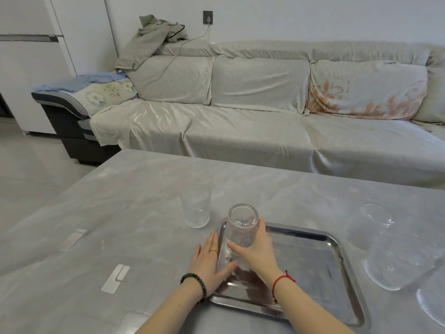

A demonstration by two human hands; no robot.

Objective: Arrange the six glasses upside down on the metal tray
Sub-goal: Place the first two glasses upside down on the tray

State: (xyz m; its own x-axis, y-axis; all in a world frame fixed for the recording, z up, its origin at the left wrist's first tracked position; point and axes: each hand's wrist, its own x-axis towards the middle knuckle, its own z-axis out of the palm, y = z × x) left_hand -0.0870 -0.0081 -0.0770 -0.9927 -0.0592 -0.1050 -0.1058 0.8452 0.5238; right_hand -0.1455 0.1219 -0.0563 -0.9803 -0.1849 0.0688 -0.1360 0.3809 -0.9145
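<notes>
Here the right hand's fingers (237, 247) pinch a ribbed, clear, upturned glass (242, 225) over the tray (313, 256).

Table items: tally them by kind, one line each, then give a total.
Ribbed glass tumblers: 2, one upright on the table, one inverted in the right hand over the tray.
Metal trays: 1.
Large clear glass vessels at right: at least 2, one cut off by the frame.
Total: 5 visible.
</notes>
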